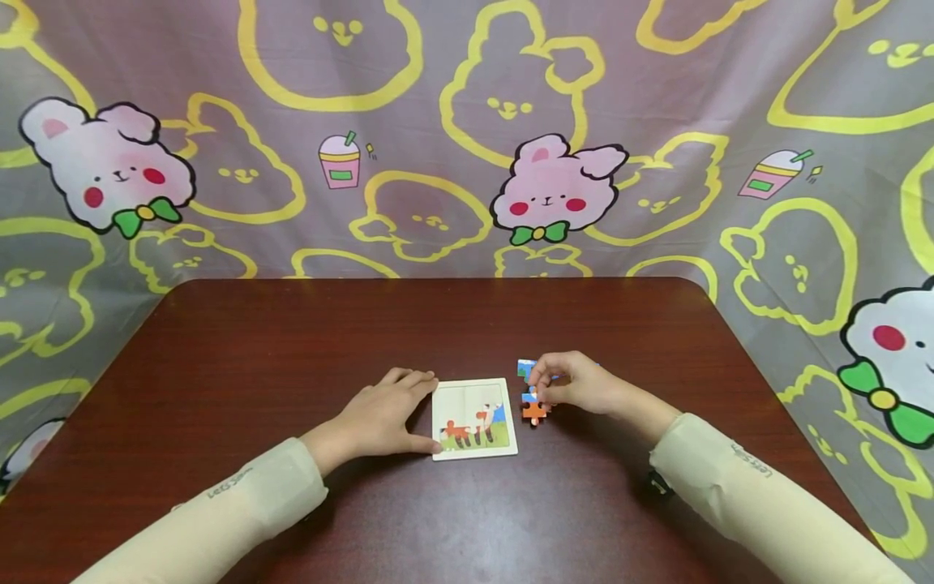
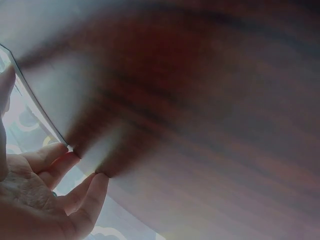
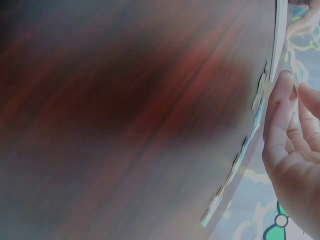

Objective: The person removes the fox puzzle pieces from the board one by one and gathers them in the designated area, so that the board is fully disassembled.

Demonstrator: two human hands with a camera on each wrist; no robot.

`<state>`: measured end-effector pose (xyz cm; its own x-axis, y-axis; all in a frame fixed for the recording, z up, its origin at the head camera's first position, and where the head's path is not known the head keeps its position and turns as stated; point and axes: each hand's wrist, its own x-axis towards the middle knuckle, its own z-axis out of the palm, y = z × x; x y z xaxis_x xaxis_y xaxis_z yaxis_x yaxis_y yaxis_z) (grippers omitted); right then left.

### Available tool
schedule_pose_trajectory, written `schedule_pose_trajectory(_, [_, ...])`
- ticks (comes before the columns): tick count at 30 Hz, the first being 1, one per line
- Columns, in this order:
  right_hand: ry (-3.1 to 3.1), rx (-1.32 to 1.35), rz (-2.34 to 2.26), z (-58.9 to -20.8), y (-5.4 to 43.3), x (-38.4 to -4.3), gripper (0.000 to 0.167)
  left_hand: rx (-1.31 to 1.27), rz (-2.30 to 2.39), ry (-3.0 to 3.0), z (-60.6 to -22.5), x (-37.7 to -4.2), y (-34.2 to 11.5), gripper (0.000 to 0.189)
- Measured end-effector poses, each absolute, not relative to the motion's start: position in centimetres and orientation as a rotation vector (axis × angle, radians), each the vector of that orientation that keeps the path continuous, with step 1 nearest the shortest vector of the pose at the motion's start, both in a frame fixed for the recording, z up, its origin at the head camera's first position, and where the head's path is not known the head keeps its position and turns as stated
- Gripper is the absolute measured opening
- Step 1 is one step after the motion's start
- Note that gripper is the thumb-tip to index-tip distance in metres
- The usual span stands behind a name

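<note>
The left hand (image 1: 387, 418) lies flat on the table (image 1: 241, 365), fingers straight and together, its fingertips against the left edge of the puzzle board (image 1: 474, 418) and the thumb at the board's near-left corner. It grasps nothing; it only touches the board's side. In the left wrist view the left hand (image 2: 45, 195) shows its fingers (image 2: 87, 197) stretched out with the tips down on the wood, beside the thin edge of the board (image 2: 35, 100).

The board sits near the middle of the table, slightly toward the near side. Its near part shows a finished strip of picture with orange animals on green; the far part is bare and pale.

The right hand (image 1: 572, 381) is just right of the board, fingers curled downward over a small group of loose pieces. Its fingertips pinch an orange piece (image 1: 533, 408) that lies just beside the board's right edge. A blue piece (image 1: 525, 368) lies just beyond, at the far side of the hand, partly hidden by the fingers. In the right wrist view the right hand (image 3: 295, 150) has its fingers (image 3: 277, 115) bent toward the pieces' edges (image 3: 257, 95); the picture is too blurred to show the grip more closely.

Both sleeves are pale cream. A cloth with cartoon rabbits (image 1: 547, 191) hangs behind the table.
</note>
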<state>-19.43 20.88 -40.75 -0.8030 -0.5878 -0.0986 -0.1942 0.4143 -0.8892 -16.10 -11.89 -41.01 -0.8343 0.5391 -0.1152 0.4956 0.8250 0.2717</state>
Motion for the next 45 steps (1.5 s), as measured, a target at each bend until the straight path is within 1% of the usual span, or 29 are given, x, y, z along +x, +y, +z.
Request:
schedule_pose_trajectory(17, [2.297,-0.531,-1.371,-40.9,24.8,-19.2,0.014,0.808,0.338,2.824,-41.0,-16.1,-11.9,0.095])
schedule_pose_trajectory(31, [2.290,-0.517,-1.366,-40.8,25.5,-19.1,0.017,0.797,0.338,2.819,-41.0,-16.0,-11.8,0.095])
schedule_pose_trajectory(38, [2.357,-0.504,-1.294,-40.7,25.6,-19.1,0.016,0.800,0.346,2.823,-41.1,-16.0,-11.9,0.095])
schedule_pose_trajectory(45, [2.449,-0.570,-1.232,-40.3,25.9,-19.3,0.013,0.795,0.325,2.816,-41.1,-16.1,-11.9,0.096])
